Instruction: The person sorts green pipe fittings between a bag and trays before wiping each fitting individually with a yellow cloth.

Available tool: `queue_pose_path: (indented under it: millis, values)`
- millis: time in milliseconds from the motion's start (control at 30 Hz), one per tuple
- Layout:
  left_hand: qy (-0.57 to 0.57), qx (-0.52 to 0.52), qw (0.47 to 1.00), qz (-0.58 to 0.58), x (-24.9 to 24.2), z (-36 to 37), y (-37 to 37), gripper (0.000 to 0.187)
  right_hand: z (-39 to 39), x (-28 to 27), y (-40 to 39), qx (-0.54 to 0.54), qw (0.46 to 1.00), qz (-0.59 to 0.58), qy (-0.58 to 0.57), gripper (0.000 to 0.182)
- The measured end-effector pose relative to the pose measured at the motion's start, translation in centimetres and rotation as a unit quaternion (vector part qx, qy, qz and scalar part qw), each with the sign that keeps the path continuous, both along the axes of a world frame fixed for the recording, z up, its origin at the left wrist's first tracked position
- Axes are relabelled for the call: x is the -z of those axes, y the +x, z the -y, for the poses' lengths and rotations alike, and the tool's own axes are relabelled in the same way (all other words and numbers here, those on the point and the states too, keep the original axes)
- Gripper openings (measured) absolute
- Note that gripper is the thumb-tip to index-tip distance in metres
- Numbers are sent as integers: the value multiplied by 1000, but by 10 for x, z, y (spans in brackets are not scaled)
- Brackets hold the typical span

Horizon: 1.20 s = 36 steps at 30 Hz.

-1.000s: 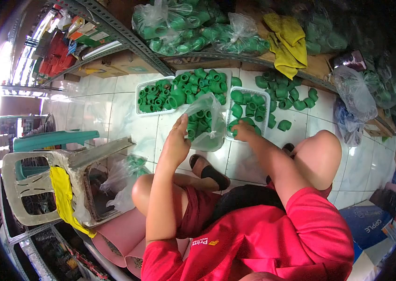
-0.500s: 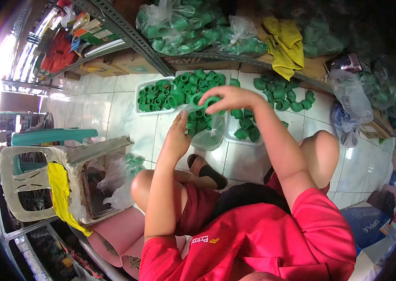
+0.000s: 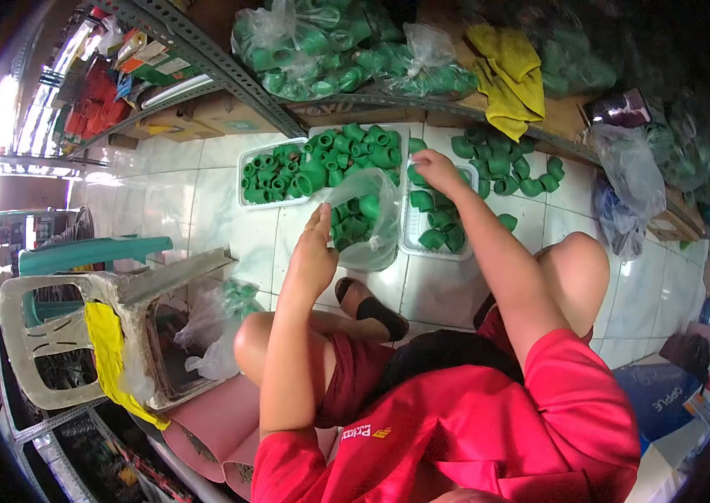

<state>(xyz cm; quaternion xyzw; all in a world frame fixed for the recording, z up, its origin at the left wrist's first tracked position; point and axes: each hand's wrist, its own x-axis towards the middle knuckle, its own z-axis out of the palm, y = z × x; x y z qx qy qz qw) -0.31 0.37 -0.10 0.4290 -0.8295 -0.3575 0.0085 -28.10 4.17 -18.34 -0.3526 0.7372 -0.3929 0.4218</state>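
Observation:
My left hand (image 3: 313, 256) is at the near left rim of a clear plastic bag (image 3: 382, 214), its fingers pressed along the film and holding the mouth apart. Several green pipe elbows (image 3: 353, 228) lie inside the bag. My right hand (image 3: 439, 173) is over the far end of a clear plastic tray (image 3: 409, 241) on the right, its fingers curled down; whatever is under the fingertips is hidden. More green pipe elbows (image 3: 434, 220) lie in that tray, right below my right hand.
Behind the bag, two trays hold green fittings (image 3: 275, 172) and a larger heap (image 3: 355, 147). Loose elbows (image 3: 510, 163) lie on the tiles at the right. A metal shelf (image 3: 346, 99) carries bagged fittings and a yellow cloth (image 3: 506, 80). A plastic chair (image 3: 120, 285) lies at left.
My right hand has moved right, from above the bag to the right tray. The green fittings that it held have left it. My left hand stays at the bag's rim.

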Motion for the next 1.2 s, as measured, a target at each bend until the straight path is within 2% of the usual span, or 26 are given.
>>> queue_pose_path:
  millis: [33, 67, 133, 167, 233, 267, 367, 400, 433, 533, 667, 800, 867, 967, 1067, 1200]
  values:
    - [-1, 1, 1000, 0, -2, 0, -1, 72, -3, 42, -13, 20, 992, -119, 38, 48]
    - [2, 3, 1000, 5, -4, 0, -1, 73, -9, 49, -17, 21, 992, -119, 38, 48]
    - [5, 12, 1000, 8, -1, 1, -1, 74, -24, 53, -12, -1, 975, -197, 100, 69]
    - [4, 14, 1000, 8, 1, 2, -1, 74, -26, 54, -8, 1, 975, -196, 100, 69]
    - [11, 20, 1000, 1, 2, 3, -2, 74, -21, 48, 5, -71, 945, -265, 177, 84]
    - [26, 13, 1000, -5, 0, 2, -4, 75, -15, 48, 7, -83, 946, -221, 223, 88]
    - [29, 16, 999, -16, -4, 2, -8, 70, -4, 60, 17, -24, 947, -194, 253, 86]
    - [37, 15, 999, -12, -4, 2, -8, 70, -2, 50, 20, -4, 946, -194, 258, 77]
    - [38, 20, 999, -14, -3, 3, -7, 70, 0, 51, 24, 1, 946, -194, 261, 77]
    - [42, 31, 999, -14, -2, 3, -7, 75, -1, 56, 37, 8, 925, -274, 264, 66]
    - [47, 27, 999, -6, -7, 4, -10, 70, -4, 39, 46, -29, 917, -260, 302, 67]
    - [58, 28, 998, -12, -2, 4, -6, 72, 1, 39, 43, -5, 918, -283, 277, 68]
    - [58, 27, 998, -6, -2, 5, -6, 76, 10, 36, 34, -70, 913, -215, 341, 74]
    - [57, 25, 998, 0, -4, 5, -7, 75, 14, 43, 29, -33, 924, -185, 334, 74]
    - [46, 29, 999, 0, -4, 7, -6, 75, 16, 49, 33, -63, 914, -161, 367, 75]
    - [50, 18, 999, -5, -1, 5, -2, 74, 9, 39, 45, -84, 901, -199, 376, 77]
